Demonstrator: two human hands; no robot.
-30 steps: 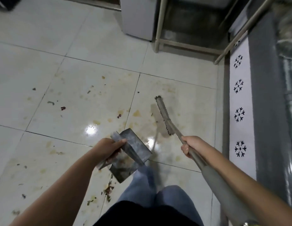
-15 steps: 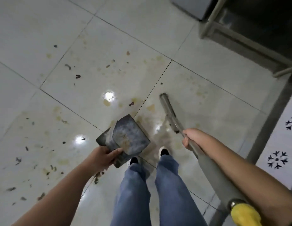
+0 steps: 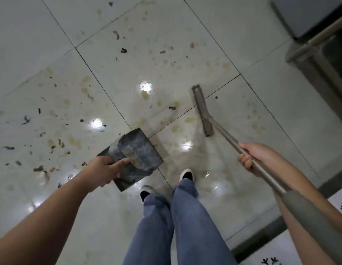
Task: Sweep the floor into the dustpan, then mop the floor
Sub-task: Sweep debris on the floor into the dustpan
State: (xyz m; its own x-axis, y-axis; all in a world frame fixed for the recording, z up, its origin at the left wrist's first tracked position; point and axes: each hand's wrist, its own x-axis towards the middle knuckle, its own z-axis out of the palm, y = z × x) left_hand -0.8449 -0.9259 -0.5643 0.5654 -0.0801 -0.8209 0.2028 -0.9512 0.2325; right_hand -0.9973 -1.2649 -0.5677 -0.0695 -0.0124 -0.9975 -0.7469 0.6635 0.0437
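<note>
On the floor, left to right:
Debris (image 3: 40, 168): dark scraps and yellowish stains scattered over the pale tiled floor (image 3: 185, 35), thickest at left.
Left hand (image 3: 104, 170): fingers curled round the near edge of the dustpan (image 3: 135, 155), holding it above the floor, mouth facing away.
Legs (image 3: 176, 226): blue jeans, two shoes between dustpan and broom.
Broom (image 3: 202, 109): narrow head just above or on the tiles; cannot tell which.
Right hand (image 3: 256, 156): gripping the broom's metal shaft.

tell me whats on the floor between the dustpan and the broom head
In the head view, only tiled floor lies between the dustpan and broom head: yellowish stains, a grout line, a light glare and one dark scrap.
</note>
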